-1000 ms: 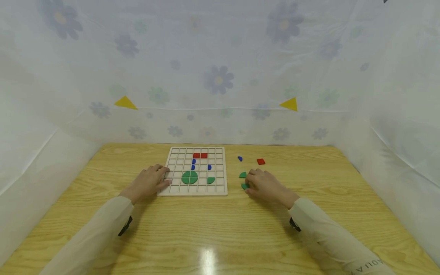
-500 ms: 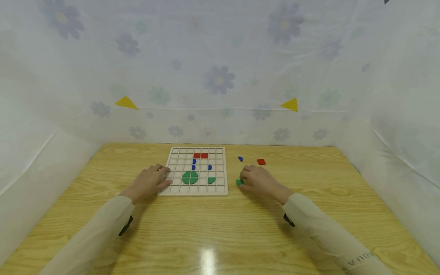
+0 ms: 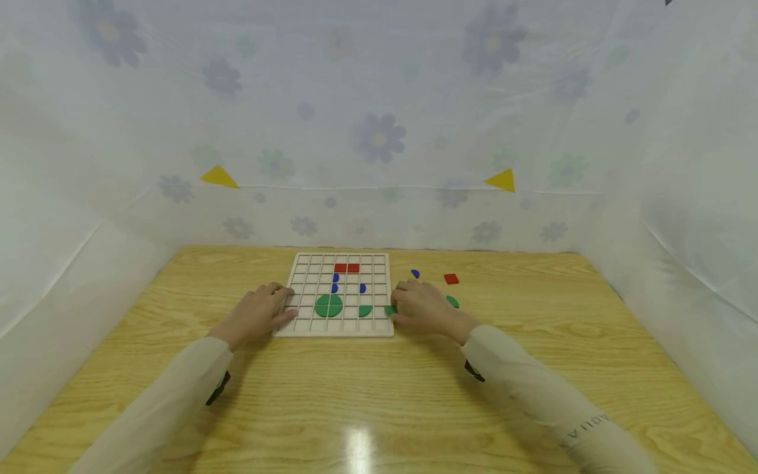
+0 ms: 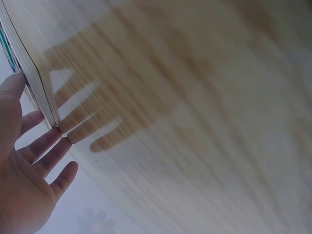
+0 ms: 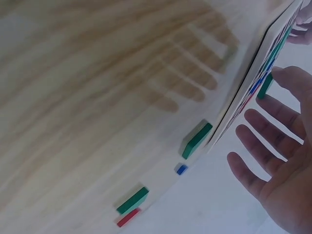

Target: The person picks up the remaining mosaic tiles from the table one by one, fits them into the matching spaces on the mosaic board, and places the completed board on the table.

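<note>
My right hand (image 3: 423, 305) is at the right edge of a pale gridded board (image 3: 303, 325). Its thumb and index finger pinch a green quarter-circle tile (image 5: 264, 86), while the other fingers are spread. My left hand (image 3: 254, 315) rests on the board's left edge, fingers fairly straight and touching the rim. Set in the grid are a green circle of quarter tiles (image 3: 328, 305), a separate green quarter tile (image 3: 364, 311), two red squares (image 3: 347, 268) and several blue half-circle tiles (image 3: 363, 288). A loose green tile (image 5: 197, 141) near the board is hidden by my right hand in the head view.
To the right of the board lie a loose blue half-circle tile (image 3: 415, 273), a red square tile (image 3: 451, 279) and another green tile (image 3: 453, 301). The wooden table (image 3: 331, 401) ends at a flowered white curtain (image 3: 379, 210) with two yellow triangles on it.
My right hand has moved left with the green tile, from the loose tiles to the board's right edge. Another green tile has come into sight behind it. My left hand stays put.
</note>
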Demonstrator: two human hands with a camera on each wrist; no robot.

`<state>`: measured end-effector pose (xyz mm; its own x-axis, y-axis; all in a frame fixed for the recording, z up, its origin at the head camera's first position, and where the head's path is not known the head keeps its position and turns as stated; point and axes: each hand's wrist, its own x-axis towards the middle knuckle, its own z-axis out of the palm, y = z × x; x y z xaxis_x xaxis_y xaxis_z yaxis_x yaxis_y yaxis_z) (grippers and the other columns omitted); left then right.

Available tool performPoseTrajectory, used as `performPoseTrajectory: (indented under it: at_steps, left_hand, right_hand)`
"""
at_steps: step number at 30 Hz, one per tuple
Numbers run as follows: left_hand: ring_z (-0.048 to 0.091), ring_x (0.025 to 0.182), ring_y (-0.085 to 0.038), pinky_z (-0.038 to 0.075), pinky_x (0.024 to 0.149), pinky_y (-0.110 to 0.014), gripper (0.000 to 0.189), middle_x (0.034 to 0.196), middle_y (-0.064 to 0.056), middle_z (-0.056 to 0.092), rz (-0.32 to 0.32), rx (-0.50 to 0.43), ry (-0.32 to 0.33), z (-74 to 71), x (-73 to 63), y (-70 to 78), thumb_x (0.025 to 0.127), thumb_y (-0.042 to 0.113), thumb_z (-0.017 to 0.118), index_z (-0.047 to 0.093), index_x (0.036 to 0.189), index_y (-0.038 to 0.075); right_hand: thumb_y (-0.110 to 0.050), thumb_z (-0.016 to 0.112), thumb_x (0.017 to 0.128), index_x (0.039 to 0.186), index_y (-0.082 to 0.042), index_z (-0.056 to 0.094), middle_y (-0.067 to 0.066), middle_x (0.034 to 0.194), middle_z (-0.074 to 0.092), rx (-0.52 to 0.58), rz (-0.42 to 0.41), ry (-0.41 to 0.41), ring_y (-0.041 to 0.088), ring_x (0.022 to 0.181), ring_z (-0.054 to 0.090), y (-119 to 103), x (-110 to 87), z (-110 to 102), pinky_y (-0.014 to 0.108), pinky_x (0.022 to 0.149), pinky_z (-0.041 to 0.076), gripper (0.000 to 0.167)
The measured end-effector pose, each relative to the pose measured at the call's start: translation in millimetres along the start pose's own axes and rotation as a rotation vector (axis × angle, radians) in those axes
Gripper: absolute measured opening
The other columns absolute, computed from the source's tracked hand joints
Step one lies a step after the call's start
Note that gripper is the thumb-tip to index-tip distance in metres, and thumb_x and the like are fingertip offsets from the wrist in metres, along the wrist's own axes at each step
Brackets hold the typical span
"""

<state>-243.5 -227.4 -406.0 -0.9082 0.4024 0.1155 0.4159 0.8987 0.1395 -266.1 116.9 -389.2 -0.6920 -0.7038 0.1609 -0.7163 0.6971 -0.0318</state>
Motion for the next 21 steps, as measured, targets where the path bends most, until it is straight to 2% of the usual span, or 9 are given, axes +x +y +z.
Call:
performPoseTrajectory:
  at_steps: [7, 15, 21]
  left_hand:
    - [0.050, 0.112, -0.038, 0.043, 0.087, -0.056, 0.048, 0.123, -0.019, 0.052, 0.003, 0.002, 0.003, 0.2, 0.4, -0.5, 0.091, 0.037, 0.053, 0.051, 0.125, 0.003]
    - [0.050, 0.112, -0.038, 0.042, 0.087, -0.057, 0.048, 0.123, -0.018, 0.053, -0.005, -0.007, 0.001, -0.4, 0.8, 0.3, 0.091, 0.037, 0.054, 0.052, 0.125, 0.004]
    - [0.050, 0.111, -0.039, 0.042, 0.087, -0.057, 0.048, 0.123, -0.019, 0.052, -0.001, 0.000, -0.001, 0.7, 1.7, -0.3, 0.091, 0.037, 0.054, 0.052, 0.125, 0.004]
  right_hand:
    - [-0.035, 0.063, 0.085, 0.098, -0.016, 0.064, -0.001, 0.099, 0.061, -0.015, -0.008, -0.051, 0.016, 0.091, 0.055, -11.2, 19.3, 2.7, 0.032, 0.073, 0.048, 0.023]
    - [-0.036, 0.062, 0.086, 0.096, -0.015, 0.064, 0.000, 0.098, 0.062, -0.002, -0.061, -0.044, 0.015, 0.085, 0.055, -25.6, 35.4, 3.0, 0.030, 0.069, 0.048, 0.023]
    - [-0.039, 0.061, 0.086, 0.096, -0.018, 0.064, -0.003, 0.098, 0.061, -0.022, -0.051, -0.045, 0.014, 0.085, 0.054, -32.3, 45.2, 7.4, 0.029, 0.070, 0.047, 0.023]
